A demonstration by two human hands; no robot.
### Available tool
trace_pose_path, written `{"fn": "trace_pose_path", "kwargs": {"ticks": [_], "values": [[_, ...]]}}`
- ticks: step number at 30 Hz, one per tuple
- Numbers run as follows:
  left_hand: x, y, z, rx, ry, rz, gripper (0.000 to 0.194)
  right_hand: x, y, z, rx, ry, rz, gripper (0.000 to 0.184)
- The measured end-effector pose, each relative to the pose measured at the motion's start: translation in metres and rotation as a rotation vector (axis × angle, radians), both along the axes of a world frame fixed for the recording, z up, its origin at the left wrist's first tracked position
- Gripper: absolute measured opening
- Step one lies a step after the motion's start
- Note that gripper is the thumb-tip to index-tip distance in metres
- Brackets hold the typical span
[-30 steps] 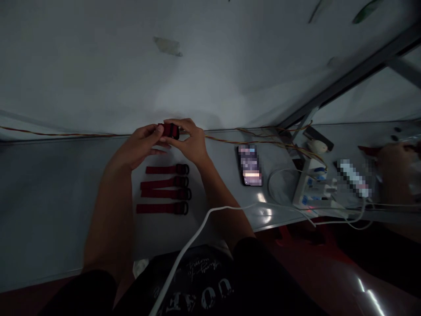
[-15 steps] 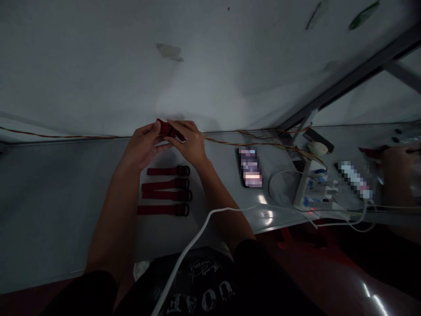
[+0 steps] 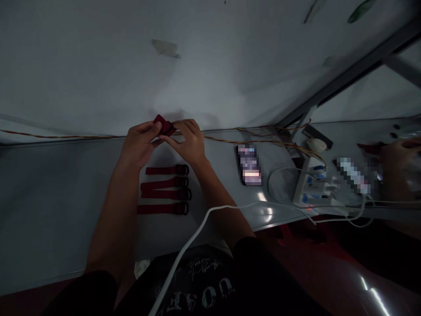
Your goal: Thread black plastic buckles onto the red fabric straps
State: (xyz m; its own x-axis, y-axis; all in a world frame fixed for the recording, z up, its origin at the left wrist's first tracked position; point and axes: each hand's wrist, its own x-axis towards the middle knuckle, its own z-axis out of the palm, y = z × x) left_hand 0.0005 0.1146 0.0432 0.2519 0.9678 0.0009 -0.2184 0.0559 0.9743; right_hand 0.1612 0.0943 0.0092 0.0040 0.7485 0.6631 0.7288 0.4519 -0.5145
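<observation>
Between my two hands, near the back of the table, is a red strap [image 3: 160,121] with a dark buckle part. My left hand [image 3: 140,142] pinches its left end between thumb and fingers. My right hand [image 3: 188,140] grips the other end by the dark part; its fingertips partly hide the piece. Below them, several red straps [image 3: 159,195] with black D-shaped rings lie side by side on the grey table [image 3: 66,197], their ringed ends pointing right.
A phone [image 3: 249,165] lies to the right, with a white power strip [image 3: 303,186] and plugs beyond it. A white cable [image 3: 197,237] crosses before me. Twisted wires [image 3: 82,137] run along the wall. At far right, another person's hand [image 3: 396,160] is near a second phone [image 3: 353,174].
The held strap has turned in my fingers, so its red end now sticks up more above my left thumb. My right fingers have shifted on it slightly. The loose straps stay put.
</observation>
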Motion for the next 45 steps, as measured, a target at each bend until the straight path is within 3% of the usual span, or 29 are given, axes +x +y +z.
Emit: {"fn": "trace_pose_path", "kwargs": {"ticks": [6,10,14,17,22,26,30,36,41,45], "values": [[-0.001,-0.001,-0.001,-0.008,-0.095,-0.055,0.024,0.003,-0.005,0.008,-0.236,-0.11,0.082,0.036],[0.0,0.0,-0.001,0.005,-0.036,0.007,0.024,0.011,-0.004,0.012,-0.324,-0.052,0.163,0.034],[0.003,0.002,-0.002,0.048,-0.027,0.155,0.026,0.013,-0.003,0.014,-0.224,0.186,0.222,0.042],[0.008,0.002,-0.003,0.099,-0.037,0.214,0.023,0.007,-0.004,0.013,-0.143,0.305,0.171,0.037],[0.014,-0.001,-0.003,0.194,-0.013,0.165,0.022,-0.003,-0.004,0.009,-0.103,0.376,0.113,0.031],[0.014,-0.002,-0.002,0.237,0.057,0.168,0.029,-0.001,-0.003,0.008,-0.061,0.359,0.14,0.029],[0.009,0.0,-0.003,0.285,0.147,0.185,0.022,-0.003,-0.002,0.005,-0.08,0.348,0.184,0.032],[0.003,0.005,-0.004,0.261,0.276,0.241,0.017,-0.009,0.0,-0.003,-0.14,0.371,0.223,0.038],[0.002,0.008,-0.009,0.235,0.322,0.203,0.018,-0.003,0.001,0.002,-0.129,0.35,0.287,0.033],[0.002,0.011,-0.016,0.286,0.331,0.168,0.021,-0.002,0.003,0.001,-0.154,0.442,0.255,0.031]]}}
